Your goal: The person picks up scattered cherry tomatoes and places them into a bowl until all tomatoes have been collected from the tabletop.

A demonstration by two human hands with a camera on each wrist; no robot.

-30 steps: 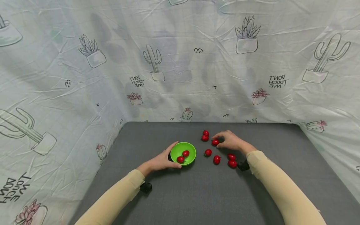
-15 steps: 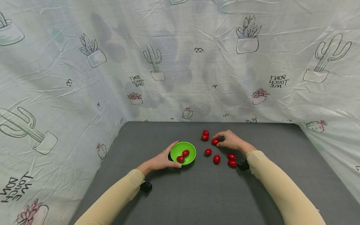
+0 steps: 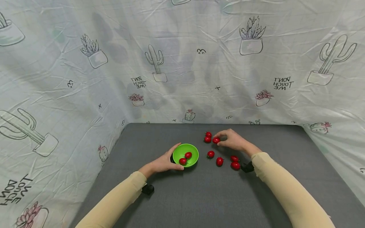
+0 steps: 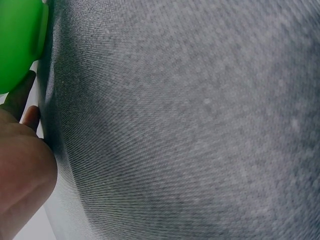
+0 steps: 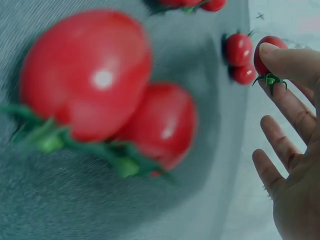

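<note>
A small green bowl (image 3: 186,149) stands on the table with two cherry tomatoes (image 3: 188,155) in it. My left hand (image 3: 162,162) holds the bowl from its left side, thumb at the near rim and fingers at the far side. In the left wrist view, fingers (image 4: 21,95) meet the bowl's green wall (image 4: 20,40). Between thumb and finger of my right hand (image 3: 232,140) is a red cherry tomato (image 3: 216,140). The right wrist view shows that pinched tomato (image 5: 270,55) with its green calyx, while the other fingers stay spread.
Two tomatoes (image 3: 208,139) lie together left of my right hand. Single ones rest nearer, one tomato (image 3: 210,154) beside the bowl and another tomato (image 3: 219,161) further right. Another pair (image 3: 235,165) sits by the right wrist. A printed cloth (image 3: 182,63) hangs behind the grey table (image 3: 182,202).
My right hand has lifted the tomato it pinches and moved slightly left and away from me, toward the far pair. The left hand and the bowl have stayed in place.
</note>
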